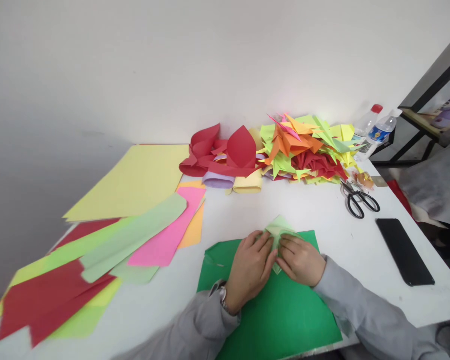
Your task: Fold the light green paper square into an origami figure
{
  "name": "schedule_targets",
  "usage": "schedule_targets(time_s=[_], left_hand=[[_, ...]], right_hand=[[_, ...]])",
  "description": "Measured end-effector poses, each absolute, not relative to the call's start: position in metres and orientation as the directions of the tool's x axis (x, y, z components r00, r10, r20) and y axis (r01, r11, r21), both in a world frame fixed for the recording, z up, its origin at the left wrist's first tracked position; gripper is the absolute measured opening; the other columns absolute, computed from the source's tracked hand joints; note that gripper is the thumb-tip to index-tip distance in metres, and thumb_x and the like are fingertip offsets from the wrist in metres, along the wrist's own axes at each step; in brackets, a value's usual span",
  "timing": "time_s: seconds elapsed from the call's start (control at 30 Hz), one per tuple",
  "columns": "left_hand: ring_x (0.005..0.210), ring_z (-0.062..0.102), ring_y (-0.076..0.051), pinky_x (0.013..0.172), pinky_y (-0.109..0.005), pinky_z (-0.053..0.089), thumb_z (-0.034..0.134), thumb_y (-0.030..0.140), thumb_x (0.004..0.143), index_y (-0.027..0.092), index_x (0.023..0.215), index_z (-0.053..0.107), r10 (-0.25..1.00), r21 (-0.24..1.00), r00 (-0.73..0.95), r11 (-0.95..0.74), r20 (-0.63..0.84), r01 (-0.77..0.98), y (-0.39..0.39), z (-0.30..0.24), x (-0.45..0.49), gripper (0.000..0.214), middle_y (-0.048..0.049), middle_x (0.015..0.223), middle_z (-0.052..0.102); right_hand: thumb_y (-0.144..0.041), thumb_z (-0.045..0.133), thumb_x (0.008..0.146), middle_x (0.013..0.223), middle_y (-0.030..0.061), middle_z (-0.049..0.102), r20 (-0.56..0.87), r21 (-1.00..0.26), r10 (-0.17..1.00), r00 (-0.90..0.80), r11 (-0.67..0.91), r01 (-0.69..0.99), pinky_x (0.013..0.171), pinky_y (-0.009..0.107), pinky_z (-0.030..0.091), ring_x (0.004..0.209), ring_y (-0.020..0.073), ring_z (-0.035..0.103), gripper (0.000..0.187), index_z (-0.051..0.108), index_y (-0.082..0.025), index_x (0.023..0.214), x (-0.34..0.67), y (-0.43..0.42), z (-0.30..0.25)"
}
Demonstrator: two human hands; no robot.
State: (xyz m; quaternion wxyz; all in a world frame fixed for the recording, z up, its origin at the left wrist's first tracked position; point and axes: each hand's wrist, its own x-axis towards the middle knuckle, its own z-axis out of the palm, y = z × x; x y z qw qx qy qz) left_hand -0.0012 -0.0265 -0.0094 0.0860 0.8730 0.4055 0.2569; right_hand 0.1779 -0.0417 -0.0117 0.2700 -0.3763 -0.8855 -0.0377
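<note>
From where I stand, the person's left hand [249,266] and right hand [303,260] meet over a folded pale green paper [280,223] at the far part of a green board [285,320], near the middle of the bench [262,207]. The fingers of both are curled in and nearly closed, holding the paper by its left and right sides. Colored sheets [157,235] lie to the left, scissors [350,189] and a black phone [405,252] to the right, and a heap of folded paper shapes [303,145] farther off by the wall [172,65].
</note>
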Motion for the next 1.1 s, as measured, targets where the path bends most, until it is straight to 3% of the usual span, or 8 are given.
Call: schedule_targets(time_s=[0.27,0.63,0.9,1.1], left_hand=[[0.107,0.055,-0.028,0.093,-0.049,0.048,0.039,0.023,0.096,0.013,0.102,0.066,0.757,0.366,0.517,-0.649,0.399,0.668,-0.0246,-0.0117,-0.0009,0.029,-0.0151,0.114,0.064],[0.098,0.054,-0.026,0.084,-0.045,0.049,0.04,0.018,0.095,0.016,0.108,0.065,0.727,0.32,0.582,-0.685,0.364,0.655,-0.0197,-0.0095,-0.0007,0.028,-0.0114,0.116,0.064],[0.098,0.053,-0.026,0.084,-0.046,0.048,0.04,0.016,0.095,0.017,0.108,0.066,0.718,0.324,0.575,-0.693,0.393,0.644,-0.0198,-0.0123,-0.0001,0.029,-0.0099,0.114,0.066],[0.099,0.054,-0.025,0.087,-0.045,0.049,0.039,0.019,0.096,0.015,0.1,0.068,0.725,0.374,0.546,-0.686,0.42,0.624,-0.0172,-0.0124,-0.0021,0.03,-0.0104,0.111,0.067]], right_hand=[[-0.024,0.051,0.092,0.09,0.0159,0.07,0.465,-0.174,0.676,-0.572,0.703,0.69,0.087,0.038,0.056,0.099,0.025,0.064,0.023,0.068,-0.011,0.087,0.1795,-0.0423,-0.0123],[-0.023,0.046,0.094,0.085,0.014,0.07,0.53,-0.114,0.634,-0.562,0.711,0.694,0.084,0.036,0.058,0.094,0.0238,0.065,0.029,0.069,-0.01,0.082,0.1781,-0.0408,-0.011],[-0.026,0.048,0.094,0.105,0.0154,0.069,0.469,-0.114,0.69,-0.552,0.666,0.737,0.087,0.039,0.055,0.101,0.0252,0.062,0.027,0.068,-0.009,0.1,0.176,-0.0408,-0.009],[-0.034,0.059,0.089,0.113,0.0181,0.065,0.361,-0.094,0.764,-0.535,0.6,0.794,0.09,0.043,0.052,0.107,0.0296,0.058,0.038,0.063,-0.007,0.114,0.1721,-0.0425,-0.0115]])
